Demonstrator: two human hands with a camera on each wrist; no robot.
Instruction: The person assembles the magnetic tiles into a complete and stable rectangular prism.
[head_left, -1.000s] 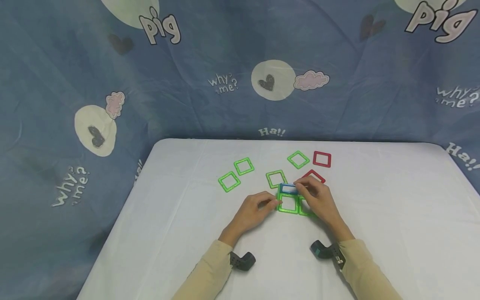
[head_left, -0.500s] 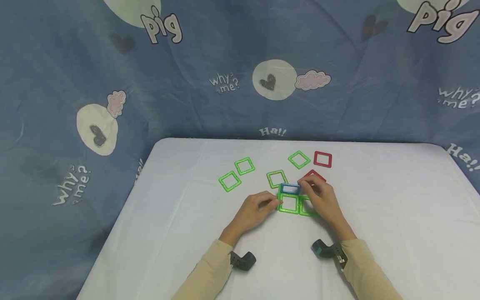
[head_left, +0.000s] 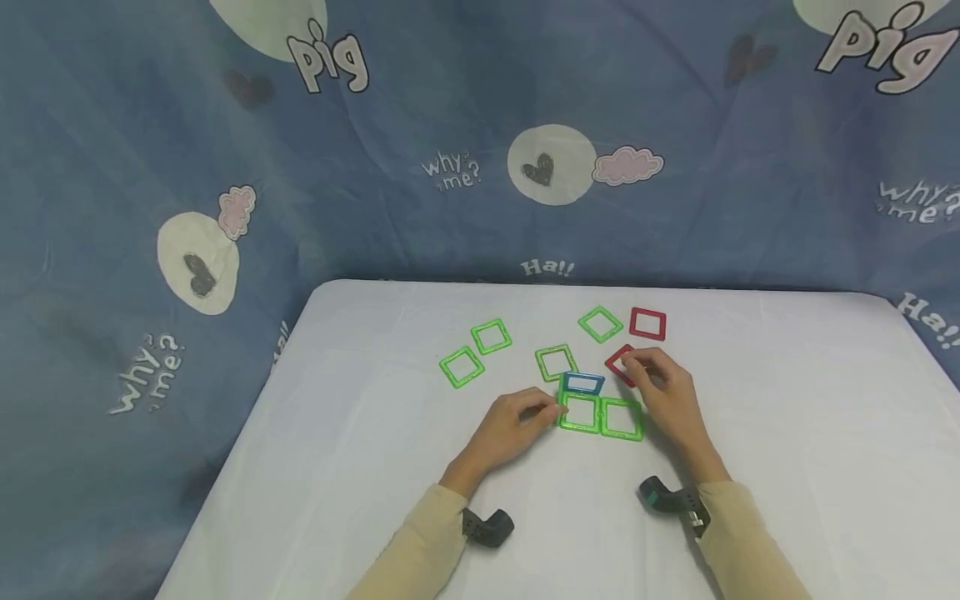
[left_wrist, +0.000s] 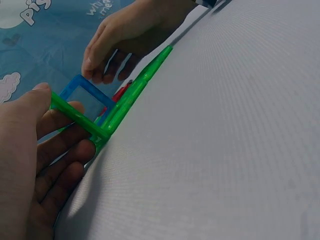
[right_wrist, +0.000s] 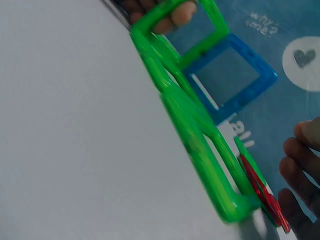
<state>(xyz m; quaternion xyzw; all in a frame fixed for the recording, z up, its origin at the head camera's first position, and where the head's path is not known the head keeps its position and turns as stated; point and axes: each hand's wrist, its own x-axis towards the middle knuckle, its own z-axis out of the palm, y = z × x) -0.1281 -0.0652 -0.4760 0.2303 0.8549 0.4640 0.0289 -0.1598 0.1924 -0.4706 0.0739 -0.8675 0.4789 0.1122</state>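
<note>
My left hand (head_left: 517, 425) pinches an upright green square magnetic tile (left_wrist: 75, 114), with the thumb on its top edge and fingers behind. A blue square magnetic tile (right_wrist: 262, 75) stands upright, joined to that green tile at an angle. Two green tiles lie flat side by side at their foot, a left one (head_left: 580, 429) and a right one (head_left: 622, 437). My right hand (head_left: 667, 396) hovers by a red tile (head_left: 615, 364) behind the structure, fingers loosely bent. Whether a fingertip touches the red tile I cannot tell.
One green tile (head_left: 543, 367) lies just behind the structure. Farther back lie a green tile (head_left: 588, 332) and a red tile (head_left: 648, 337). Two more green tiles, one nearer (head_left: 450, 375) and one farther (head_left: 495, 347), lie to the left on the white tabletop (head_left: 360, 400).
My right hand has left the blue tile and moved right to the red tile, uncovering the right flat green tile. The left hand has kept its place on the upright green tile.
</note>
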